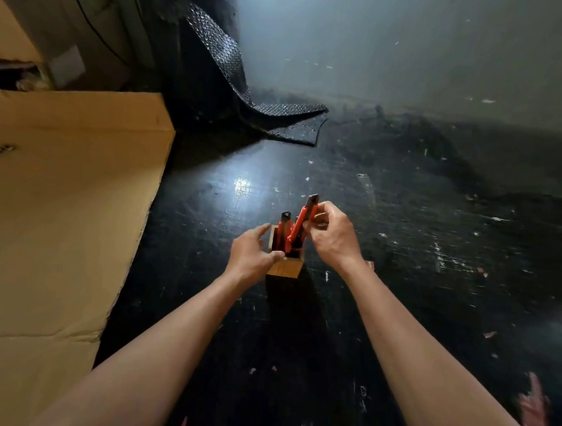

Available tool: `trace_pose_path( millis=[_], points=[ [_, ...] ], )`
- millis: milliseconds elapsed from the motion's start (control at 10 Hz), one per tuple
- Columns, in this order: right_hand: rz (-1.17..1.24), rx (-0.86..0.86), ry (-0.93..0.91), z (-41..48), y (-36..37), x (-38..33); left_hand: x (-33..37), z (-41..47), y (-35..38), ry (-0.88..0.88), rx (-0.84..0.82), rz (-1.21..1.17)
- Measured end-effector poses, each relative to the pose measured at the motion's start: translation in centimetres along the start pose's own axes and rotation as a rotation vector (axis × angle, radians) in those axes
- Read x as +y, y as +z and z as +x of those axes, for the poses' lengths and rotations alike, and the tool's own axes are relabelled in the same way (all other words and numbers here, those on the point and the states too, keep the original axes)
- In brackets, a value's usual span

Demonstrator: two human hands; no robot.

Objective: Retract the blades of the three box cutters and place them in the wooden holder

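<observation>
I see the wooden holder [285, 267] standing on the dark floor [401, 251] near the middle of my view, open at the top. One red box cutter [284, 231] stands upright inside it. A second red box cutter [302, 222] leans toward 1 o'clock with its lower end in the holder; how many more are tucked in, I cannot tell.

My right hand [334, 235] is pinched around the upper part of that leaning cutter. My left hand [254, 253] is spread, fingers loose, cupped against the holder's 9 o'clock side.

A cardboard box [62, 201] sits at 9 o'clock, bubble wrap [228, 66] at 12. No writing is readable anywhere.
</observation>
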State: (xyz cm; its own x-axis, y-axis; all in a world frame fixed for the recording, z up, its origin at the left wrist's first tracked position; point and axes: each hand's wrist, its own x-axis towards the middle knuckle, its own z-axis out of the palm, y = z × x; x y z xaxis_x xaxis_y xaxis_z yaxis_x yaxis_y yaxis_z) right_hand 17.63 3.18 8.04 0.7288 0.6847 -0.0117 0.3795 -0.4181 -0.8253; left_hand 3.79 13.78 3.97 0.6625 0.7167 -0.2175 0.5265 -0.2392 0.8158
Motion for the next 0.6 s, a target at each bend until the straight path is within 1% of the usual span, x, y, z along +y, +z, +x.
trace_pose_path(
  millis=[100,300,400,600],
  points=[
    [-0.049,-0.049,0.046,0.5,1.1,1.2,-0.8,0.6,0.7,-0.023,-0.003,0.015],
    [-0.154,-0.122,0.118,0.8,2.1,2.6,-1.6,0.9,1.2,-0.049,0.003,-0.078],
    [-0.167,-0.114,0.122,0.9,2.3,2.8,-2.0,1.1,1.4,-0.072,-0.001,-0.112],
    [-0.149,-0.121,0.14,0.3,2.1,2.5,-1.2,0.5,1.1,-0.064,-0.018,-0.16]
  ],
)
